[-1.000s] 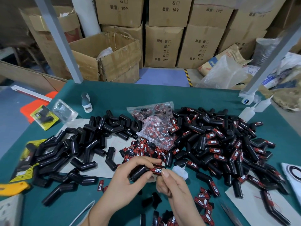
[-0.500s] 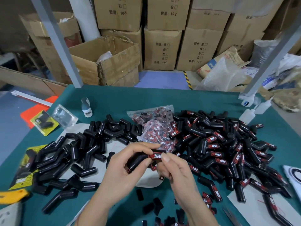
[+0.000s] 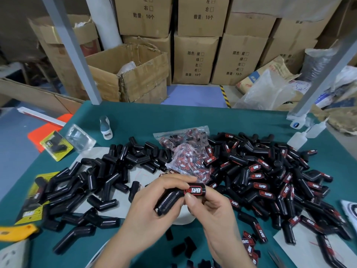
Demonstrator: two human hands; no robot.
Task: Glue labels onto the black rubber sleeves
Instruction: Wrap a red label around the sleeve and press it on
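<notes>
Left hand: lower centre of frame, fingers curled round the bent black rubber sleeve, gripping it above the table.
Right hand: just right of the left, thumb and fingertips pinching the sleeve's upper end beside the red-and-white "TAPER" label stuck there.
Table: green work surface, filling the lower half of frame.
Loose labels: small black-and-red pieces on the table at bottom right of the hands.
Unlabelled sleeves: heap of plain black sleeves at centre left, partly on white paper.
Labelled sleeves: heap at centre right, many showing "TAPER" labels.
Label bag: clear plastic bag of labels between the two heaps.
Glue bottles: white squeeze bottles at the table's right edge; one small bottle upper left of the heaps.
Retail pack: yellow card with clear blister at left.
Cartons: stacked cardboard boxes across the top of frame, beyond the table.
</notes>
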